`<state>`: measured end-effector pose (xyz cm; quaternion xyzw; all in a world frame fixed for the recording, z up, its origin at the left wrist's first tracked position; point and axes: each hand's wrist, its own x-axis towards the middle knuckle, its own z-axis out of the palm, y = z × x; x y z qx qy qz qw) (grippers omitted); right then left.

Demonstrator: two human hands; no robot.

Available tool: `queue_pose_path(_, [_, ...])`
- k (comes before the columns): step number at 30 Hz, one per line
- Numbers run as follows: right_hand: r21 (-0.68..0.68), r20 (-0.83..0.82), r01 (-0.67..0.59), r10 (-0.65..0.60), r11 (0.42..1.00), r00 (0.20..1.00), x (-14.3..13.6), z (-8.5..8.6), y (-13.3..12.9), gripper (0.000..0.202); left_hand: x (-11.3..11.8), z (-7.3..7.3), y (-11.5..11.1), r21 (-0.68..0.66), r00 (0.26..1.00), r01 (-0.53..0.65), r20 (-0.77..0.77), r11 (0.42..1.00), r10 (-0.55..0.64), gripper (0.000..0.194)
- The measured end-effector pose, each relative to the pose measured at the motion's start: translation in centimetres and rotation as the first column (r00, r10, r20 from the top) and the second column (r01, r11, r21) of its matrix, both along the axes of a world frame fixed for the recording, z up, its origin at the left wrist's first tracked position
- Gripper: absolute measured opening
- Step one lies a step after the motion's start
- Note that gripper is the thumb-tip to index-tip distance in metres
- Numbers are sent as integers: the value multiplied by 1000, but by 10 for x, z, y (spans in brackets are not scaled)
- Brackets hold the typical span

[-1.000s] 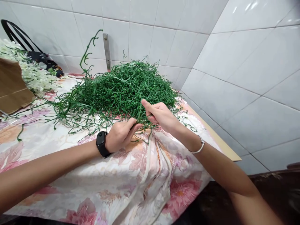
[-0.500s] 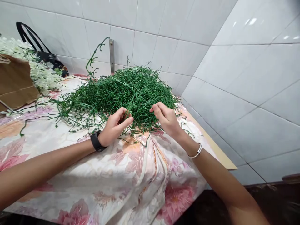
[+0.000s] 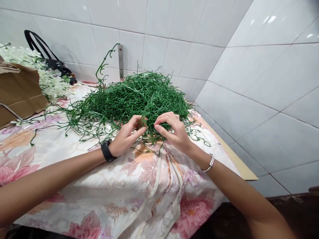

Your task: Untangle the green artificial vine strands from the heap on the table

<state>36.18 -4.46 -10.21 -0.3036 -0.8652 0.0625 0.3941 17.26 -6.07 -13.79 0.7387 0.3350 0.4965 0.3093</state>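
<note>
A large tangled heap of thin green plastic stems (image 3: 147, 93) lies on a flowered cloth (image 3: 104, 186). My left hand (image 3: 128, 135), with a black band at the wrist, is at the heap's front edge, its fingers curled round green stems. Just to its right is my right hand (image 3: 174, 131), with a silver bangle at the wrist. Its thumb and fingers are apart in a loose curve, close to the stems by my left fingertips, and nothing shows between them. The two hands do not touch.
At the left stand a brown paper bag (image 3: 20, 93) and white artificial flowers (image 3: 53, 86), with a black bag (image 3: 59, 68) behind. A metal bracket (image 3: 121, 61) is on the tiled wall behind the heap. Another tiled wall (image 3: 269, 109) rises at the right.
My right hand has come nearer to my left hand, and its thumb and fingers have spread. The whole view has shifted slightly. My left hand still has the stems.
</note>
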Motion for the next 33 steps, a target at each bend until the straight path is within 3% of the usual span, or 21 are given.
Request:
queue_pose_path(3, [-26,8,-37,37,999,999,-5,-2,-2,16,1,0,-2,66,991,-15,-132,998,24,30])
queue_pose_path(7, [-166,-92,-112,98,980,991,-5,-7,1,13,2,1,-3,79,985,-21,-168,997,34,27])
queue_pose_path(12, [-363,-292,-247,142,898,946,-2,-9,6,14,1,2,-5,78,991,-51,-122,996,60,15])
queue_pose_path(17, [-478,-427,-375,162,794,889,-3,-10,5,17,1,1,-5,113,989,-55,-128,992,69,18])
queue_pose_path(20, [-515,-454,-394,147,761,879,-4,-10,4,19,1,1,-5,132,988,-61,-132,989,79,16])
queue_pose_path(26, [-514,-421,-412,198,752,885,-3,-10,5,15,0,1,-4,91,996,-42,-71,995,49,14])
queue_pose_path(33, [-394,-262,-380,294,837,919,-3,-12,6,11,-2,1,-2,-22,998,40,40,999,-39,13])
